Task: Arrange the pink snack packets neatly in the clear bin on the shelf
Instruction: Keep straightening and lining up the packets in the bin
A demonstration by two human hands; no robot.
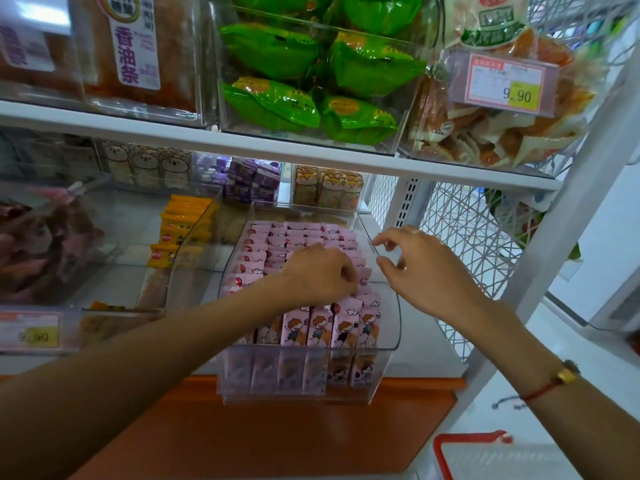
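Note:
A clear bin (394,317) stands on the lower shelf, pulled forward over the shelf edge. Several pink snack packets (325,323) stand upright in rows inside it. My left hand (318,275) reaches into the middle of the bin with its fingers curled down onto the packet tops, pinching one packet in the right-hand row. My right hand (412,268) hovers at the bin's right wall, fingers loosely bent, thumb and forefinger close to the rim; I cannot tell whether they touch it.
A bin of orange packets (180,230) stands just left. Above, a white shelf (277,147) carries green packets (311,81) and a 9.90 price tag (505,84). A white mesh side panel (467,237) closes the right. A red basket (471,455) sits on the floor.

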